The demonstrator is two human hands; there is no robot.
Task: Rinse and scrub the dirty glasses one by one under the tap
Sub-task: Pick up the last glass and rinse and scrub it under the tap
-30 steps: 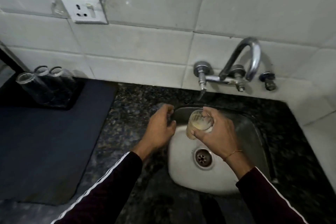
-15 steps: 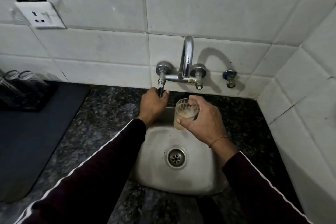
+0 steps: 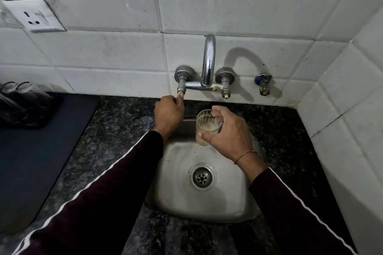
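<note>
Since 0.5 s ago, left hand (image 3: 169, 113) and glass (image 3: 208, 125) keep their places.
Left fingers close on the tap's (image 3: 208, 62) left valve handle (image 3: 180, 94); right hand (image 3: 228, 132) wraps the milky-smeared glass, held upright over the sink's (image 3: 176, 188) back edge. 2 other glasses (image 3: 19, 91) stand far left.

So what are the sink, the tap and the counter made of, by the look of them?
The sink looks like brushed steel: dull grey with soft reflections. The tap seems chromed metal, mirror-bright along its spout, with some rust-coloured staining at a joint. The counter looks like polished dark granite, going by its speckled grain, though it could be an imitation.
</note>
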